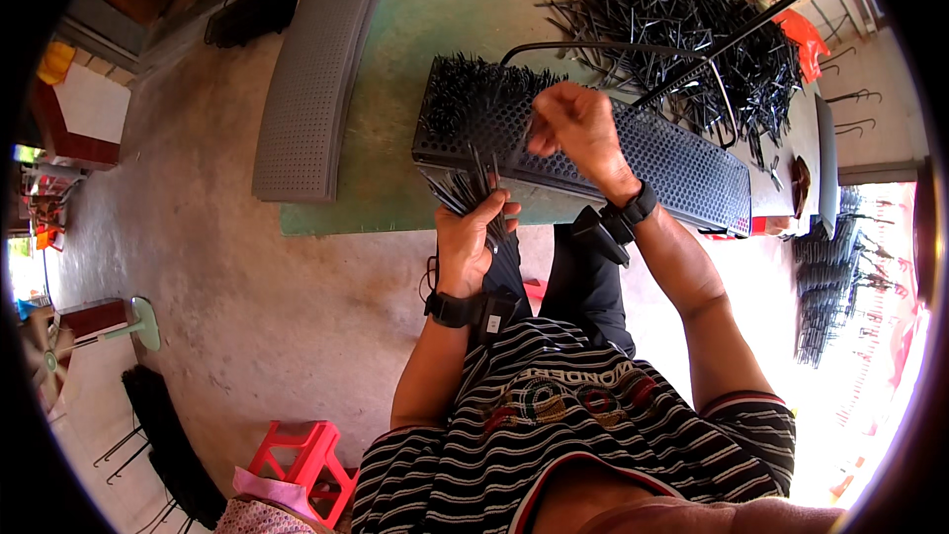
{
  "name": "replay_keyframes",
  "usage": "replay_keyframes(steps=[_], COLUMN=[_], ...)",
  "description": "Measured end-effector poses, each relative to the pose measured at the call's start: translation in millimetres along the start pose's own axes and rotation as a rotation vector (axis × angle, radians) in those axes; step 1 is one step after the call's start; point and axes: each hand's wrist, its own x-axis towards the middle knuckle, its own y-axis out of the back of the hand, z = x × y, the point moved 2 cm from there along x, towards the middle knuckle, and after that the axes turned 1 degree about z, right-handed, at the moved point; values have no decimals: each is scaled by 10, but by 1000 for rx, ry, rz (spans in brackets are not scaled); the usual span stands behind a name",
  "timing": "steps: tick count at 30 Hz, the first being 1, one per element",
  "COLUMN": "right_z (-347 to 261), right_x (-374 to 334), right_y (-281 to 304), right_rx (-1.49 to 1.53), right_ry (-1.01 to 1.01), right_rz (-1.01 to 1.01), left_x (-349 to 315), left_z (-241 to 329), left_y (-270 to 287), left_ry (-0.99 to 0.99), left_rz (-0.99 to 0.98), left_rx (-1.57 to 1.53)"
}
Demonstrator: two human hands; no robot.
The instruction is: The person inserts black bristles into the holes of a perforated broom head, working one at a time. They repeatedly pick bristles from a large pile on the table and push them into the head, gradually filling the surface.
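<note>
My left hand (465,249) is closed round a bundle of thin black strips (457,190), just off the table's near edge. Above the middle of a long black perforated tray (682,173) hovers my right hand (585,133), its thumb and fingers pinched together. Whatever sits in that pinch is too small or blurred to make out. Many similar black pieces (460,104) stand upright in the holes at the tray's left end. Bare holes show over the rest of the tray, to the right of my right hand.
A large loose heap of black strips (682,40) lies behind the tray on the green table (420,10). A bent black rod frame (603,45) arches over the tray. Grey perforated panels (316,89) lie at the table's left side. A red stool (306,460) stands behind on the left.
</note>
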Motion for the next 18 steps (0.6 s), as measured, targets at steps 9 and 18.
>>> replay_keyframes(steps=[9, 18], right_z=[-66, 28], right_x=[150, 253], right_y=[-96, -166], right_rx=[-300, -457], right_ry=[544, 556], right_rz=[204, 115], left_x=[-42, -50], left_z=[3, 31], left_y=[-73, -47], left_ry=[104, 103], left_rz=[-14, -21], left_rx=[-22, 13])
